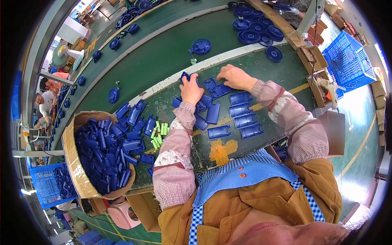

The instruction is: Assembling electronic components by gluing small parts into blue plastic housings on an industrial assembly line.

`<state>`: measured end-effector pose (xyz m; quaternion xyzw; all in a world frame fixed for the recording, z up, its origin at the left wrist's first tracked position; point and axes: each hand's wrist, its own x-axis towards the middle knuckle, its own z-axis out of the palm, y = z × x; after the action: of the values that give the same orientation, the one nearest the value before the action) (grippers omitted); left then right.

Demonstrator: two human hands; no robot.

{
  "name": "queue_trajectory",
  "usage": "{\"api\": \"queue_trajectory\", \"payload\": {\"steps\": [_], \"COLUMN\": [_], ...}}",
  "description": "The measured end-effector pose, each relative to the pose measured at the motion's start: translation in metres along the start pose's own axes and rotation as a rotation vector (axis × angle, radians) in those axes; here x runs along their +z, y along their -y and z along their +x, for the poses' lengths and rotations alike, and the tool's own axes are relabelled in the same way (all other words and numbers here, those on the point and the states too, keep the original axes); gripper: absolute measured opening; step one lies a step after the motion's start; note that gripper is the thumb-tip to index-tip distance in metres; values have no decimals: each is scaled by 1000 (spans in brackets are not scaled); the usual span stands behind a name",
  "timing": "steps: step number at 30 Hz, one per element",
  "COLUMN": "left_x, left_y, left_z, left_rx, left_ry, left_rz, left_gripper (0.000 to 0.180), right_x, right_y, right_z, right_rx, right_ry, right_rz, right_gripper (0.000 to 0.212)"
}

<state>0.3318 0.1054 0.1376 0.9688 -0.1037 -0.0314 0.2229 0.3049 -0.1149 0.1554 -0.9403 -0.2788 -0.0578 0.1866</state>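
Dark-blue curved plastic shells (240, 110) lie aligned, likely for reach; our left grip (192, 90) clasps a blue part (184, 76); right grip (237, 78) unclear.

We've got the carton (70, 151) of casings (104, 163) at the surface's (271, 75) left end, cells (157, 141) just right, casing row (244, 110) right of those, belt (155, 65) behind, fan guards (249, 36) piled at its right end.

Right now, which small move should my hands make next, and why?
Perhaps the right hand should straighten the blue shell it seems to touch: that shell lies slanted, while the nearby column of shells lies nearly parallel.
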Motion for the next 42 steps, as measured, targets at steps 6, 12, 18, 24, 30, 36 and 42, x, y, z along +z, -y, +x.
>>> {"api": "queue_trajectory", "payload": {"steps": [6,12,18,24,30,36,42], "left_x": [-3,0,6,4,12,-1,-15], "left_y": [-1,1,7,-10,-13,-11,-24], "left_z": [-3,-3,-6,-4,7,25,39], "left_rx": [-33,-16,120,525,675,841,468], "left_ry": [22,25,-156,-190,-42,-13,-150], "left_rz": [-12,-6,128,159,270,175,-162], "left_gripper": [68,67,63,52,34,16,8], "right_x": [31,23,-5,12,3,-27,-36], "right_y": [7,5,-41,-63,-45,-30,0], "right_z": [22,26,9,-19,-37,-83,-146], "right_rx": [-35,206,337,322,255,316,491], "right_ry": [88,-372,-429,-188,-305,-374,-400], "right_rz": [-24,721,78,-50,165,293,462], "right_gripper": [15,14,10,11,13,12,13]}}
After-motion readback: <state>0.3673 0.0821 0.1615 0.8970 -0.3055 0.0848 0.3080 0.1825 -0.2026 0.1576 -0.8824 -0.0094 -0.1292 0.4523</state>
